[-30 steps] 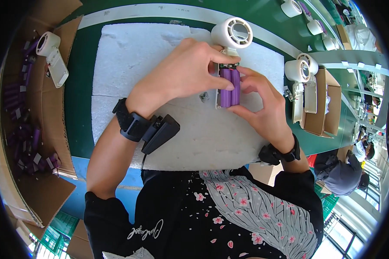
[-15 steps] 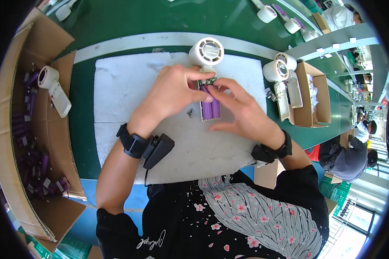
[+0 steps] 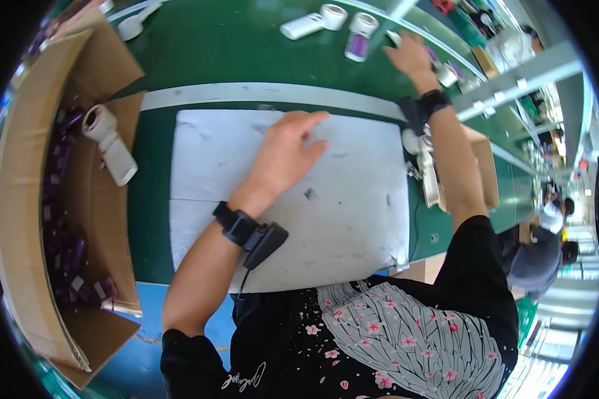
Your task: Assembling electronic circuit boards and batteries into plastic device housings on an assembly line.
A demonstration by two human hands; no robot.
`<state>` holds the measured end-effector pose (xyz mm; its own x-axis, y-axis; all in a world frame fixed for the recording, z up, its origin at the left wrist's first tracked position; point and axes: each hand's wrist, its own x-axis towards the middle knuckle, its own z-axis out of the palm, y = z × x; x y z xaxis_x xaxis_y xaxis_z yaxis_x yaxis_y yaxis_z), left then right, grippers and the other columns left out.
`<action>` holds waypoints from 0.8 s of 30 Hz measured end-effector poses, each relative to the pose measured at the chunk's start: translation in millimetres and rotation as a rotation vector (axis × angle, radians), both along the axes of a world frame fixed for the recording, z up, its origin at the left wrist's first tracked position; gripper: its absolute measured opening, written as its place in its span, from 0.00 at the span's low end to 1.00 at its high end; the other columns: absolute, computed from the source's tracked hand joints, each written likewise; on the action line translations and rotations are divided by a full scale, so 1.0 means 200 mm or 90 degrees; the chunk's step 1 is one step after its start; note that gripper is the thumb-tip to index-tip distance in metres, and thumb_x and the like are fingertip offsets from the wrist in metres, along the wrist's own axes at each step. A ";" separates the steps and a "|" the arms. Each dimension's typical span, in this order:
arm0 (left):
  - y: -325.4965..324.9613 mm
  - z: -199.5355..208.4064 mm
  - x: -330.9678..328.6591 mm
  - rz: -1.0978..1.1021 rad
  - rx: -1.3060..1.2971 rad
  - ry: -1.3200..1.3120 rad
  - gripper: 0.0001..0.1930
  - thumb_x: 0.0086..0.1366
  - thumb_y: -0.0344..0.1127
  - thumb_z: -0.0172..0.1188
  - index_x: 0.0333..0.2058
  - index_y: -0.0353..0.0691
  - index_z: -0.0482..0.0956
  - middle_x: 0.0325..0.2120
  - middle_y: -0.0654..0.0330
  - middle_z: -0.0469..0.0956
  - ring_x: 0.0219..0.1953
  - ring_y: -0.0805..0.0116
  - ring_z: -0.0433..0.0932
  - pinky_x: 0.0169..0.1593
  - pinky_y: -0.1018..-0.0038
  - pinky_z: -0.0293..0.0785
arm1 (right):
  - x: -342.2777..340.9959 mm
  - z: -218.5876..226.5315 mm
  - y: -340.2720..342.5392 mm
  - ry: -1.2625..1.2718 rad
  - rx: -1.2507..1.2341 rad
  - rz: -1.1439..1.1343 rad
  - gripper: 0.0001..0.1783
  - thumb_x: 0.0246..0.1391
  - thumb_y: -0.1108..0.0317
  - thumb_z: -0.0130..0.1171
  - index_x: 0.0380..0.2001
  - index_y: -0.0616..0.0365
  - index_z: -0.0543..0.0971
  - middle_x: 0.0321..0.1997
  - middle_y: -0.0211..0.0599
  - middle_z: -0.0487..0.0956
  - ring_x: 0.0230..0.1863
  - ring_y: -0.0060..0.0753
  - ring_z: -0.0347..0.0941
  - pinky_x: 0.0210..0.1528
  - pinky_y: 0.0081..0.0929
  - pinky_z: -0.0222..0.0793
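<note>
White foam mat (image 3: 353, 219) is lying on green worktop (image 3: 219, 53). Left hand (image 3: 283, 156) is resting on the mat, grip released, fingers spread, holding nothing. Right hand (image 3: 409, 56) is reaching far across the worktop, grip released, just beside a white-and-purple device (image 3: 359, 36) standing past the mat. Cardboard box (image 3: 40, 219) of purple parts is sitting at left.

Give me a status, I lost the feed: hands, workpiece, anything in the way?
Left hand open, empty, over the white pad. Right hand open, stretched to the far belt beside a white-and-purple unit. Pad bare.
</note>
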<state>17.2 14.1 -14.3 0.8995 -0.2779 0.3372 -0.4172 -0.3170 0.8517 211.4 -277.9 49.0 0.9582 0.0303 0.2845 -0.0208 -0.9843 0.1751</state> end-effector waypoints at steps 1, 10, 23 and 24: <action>0.00 -0.01 0.00 0.023 0.002 -0.006 0.22 0.55 0.29 0.66 0.50 0.42 0.77 0.44 0.56 0.78 0.31 0.67 0.77 0.35 0.74 0.75 | 0.08 0.00 -0.13 0.011 0.026 -0.083 0.46 0.48 0.41 0.60 0.61 0.63 0.61 0.55 0.64 0.70 0.57 0.65 0.67 0.60 0.49 0.63; 0.02 -0.05 0.04 0.021 -0.035 -0.052 0.14 0.54 0.29 0.64 0.41 0.38 0.80 0.37 0.52 0.78 0.32 0.60 0.78 0.37 0.67 0.76 | 0.34 -0.16 -0.71 0.119 0.011 -0.183 0.37 0.46 0.48 0.62 0.53 0.63 0.69 0.51 0.52 0.76 0.51 0.56 0.74 0.52 0.46 0.71; 0.26 0.10 0.11 0.274 -0.087 -0.029 0.10 0.53 0.30 0.63 0.36 0.38 0.82 0.34 0.45 0.79 0.38 0.48 0.78 0.43 0.63 0.76 | -0.58 0.19 0.15 0.222 0.563 0.470 0.36 0.31 0.89 0.49 0.52 0.60 0.71 0.51 0.34 0.62 0.58 0.34 0.64 0.55 0.30 0.65; 0.31 0.15 0.10 0.309 -0.083 -0.037 0.10 0.53 0.31 0.63 0.36 0.38 0.82 0.34 0.45 0.79 0.38 0.49 0.79 0.43 0.63 0.76 | -0.66 0.15 0.19 0.248 0.524 0.516 0.37 0.29 0.90 0.47 0.50 0.60 0.72 0.49 0.35 0.63 0.59 0.36 0.63 0.57 0.30 0.63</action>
